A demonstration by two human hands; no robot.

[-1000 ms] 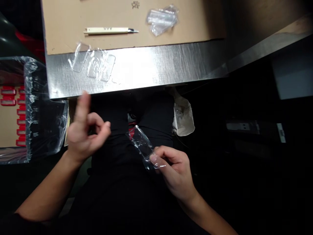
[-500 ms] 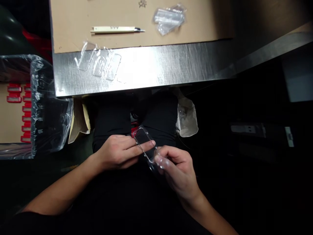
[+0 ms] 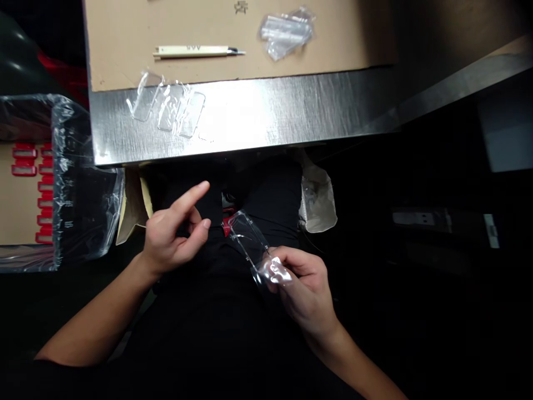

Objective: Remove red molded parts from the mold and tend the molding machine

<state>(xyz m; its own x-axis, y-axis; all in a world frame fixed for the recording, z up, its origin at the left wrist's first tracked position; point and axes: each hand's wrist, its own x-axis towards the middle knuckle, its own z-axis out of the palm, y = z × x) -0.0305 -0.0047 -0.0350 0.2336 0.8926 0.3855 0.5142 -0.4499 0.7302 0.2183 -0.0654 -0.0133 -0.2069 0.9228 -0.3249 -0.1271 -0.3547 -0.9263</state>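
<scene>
Pinching clear plastic piece [image 3: 250, 241] at its near end with my right hand [image 3: 306, 289], over the lap. Left hand [image 3: 175, 233] just beside, fingers apart, empty. More clear pieces [image 3: 169, 105] on steel bench [image 3: 283, 111].

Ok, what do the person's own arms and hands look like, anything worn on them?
Both are bare: the left hand and right hand show no gloves, rings or watch that I can make out. The forearms are uncovered up to the frame's lower edge, with no sleeves, straps or markings in view. Near the left elbow the picture is too dark to tell where clothing starts.
</scene>
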